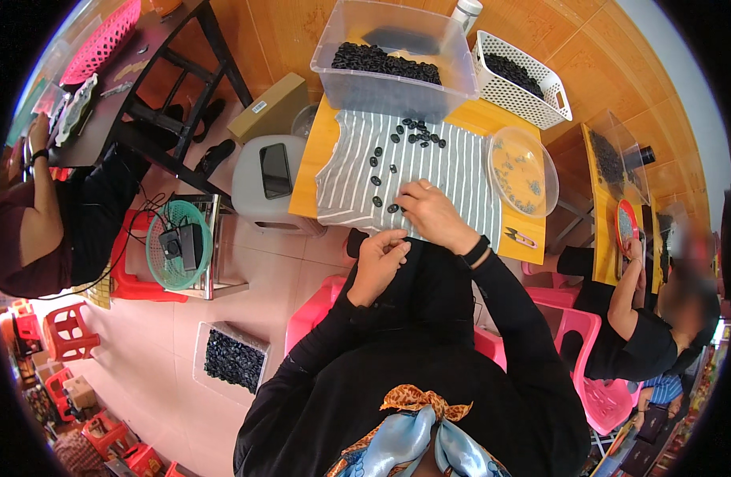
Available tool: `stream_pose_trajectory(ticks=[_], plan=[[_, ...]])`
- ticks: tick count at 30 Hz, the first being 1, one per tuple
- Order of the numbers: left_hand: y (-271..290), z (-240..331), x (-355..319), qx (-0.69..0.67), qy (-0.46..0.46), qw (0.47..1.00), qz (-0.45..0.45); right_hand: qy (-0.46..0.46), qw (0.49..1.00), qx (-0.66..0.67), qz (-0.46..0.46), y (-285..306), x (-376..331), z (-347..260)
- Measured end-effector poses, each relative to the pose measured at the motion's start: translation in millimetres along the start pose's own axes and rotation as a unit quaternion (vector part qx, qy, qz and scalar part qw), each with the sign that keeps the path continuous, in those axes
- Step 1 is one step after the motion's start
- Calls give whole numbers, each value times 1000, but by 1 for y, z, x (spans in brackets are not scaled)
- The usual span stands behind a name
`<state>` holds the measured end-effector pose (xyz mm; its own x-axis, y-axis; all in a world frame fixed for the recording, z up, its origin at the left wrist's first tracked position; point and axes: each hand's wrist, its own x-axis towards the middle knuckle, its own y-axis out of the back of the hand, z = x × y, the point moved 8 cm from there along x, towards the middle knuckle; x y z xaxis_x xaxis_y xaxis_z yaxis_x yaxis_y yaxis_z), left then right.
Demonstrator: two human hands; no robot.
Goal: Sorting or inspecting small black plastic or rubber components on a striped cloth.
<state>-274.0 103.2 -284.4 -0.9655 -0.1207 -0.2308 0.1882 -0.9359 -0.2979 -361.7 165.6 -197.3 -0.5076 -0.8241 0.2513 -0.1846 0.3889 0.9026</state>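
Though cluttered, yellow table (322, 151) — striped cloth (423, 163) atop; tiled wall (556, 36) beyond

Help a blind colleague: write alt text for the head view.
A person's right hand is at small black oval pieces on grey striped fabric, the left hand by its near edge. Beyond, a clear plastic bin and white perforated basket hold more black pieces.

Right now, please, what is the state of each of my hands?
Left hand: fingers curled; whether it holds anything cannot be told.
Right hand: fingers bent beside a black piece on striped cloth; grip cannot be told.
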Motion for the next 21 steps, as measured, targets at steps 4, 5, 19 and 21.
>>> stream_pose_trajectory(ticks=[4,5,19,21], plan=[[-2,-1,-1,-13,-5,1000,-9,-79,989,83,97,23,-19,30],[-4,0,-2,-12,-5,1000,-12,-81,989,82,95,24,-20,32],[0,4,-2,11,-13,1000,1,-207,974,-79,48,0,-19,40],[-2,5,-3,8,-14,1000,-2,-200,972,-95,81,2,-23,34]])
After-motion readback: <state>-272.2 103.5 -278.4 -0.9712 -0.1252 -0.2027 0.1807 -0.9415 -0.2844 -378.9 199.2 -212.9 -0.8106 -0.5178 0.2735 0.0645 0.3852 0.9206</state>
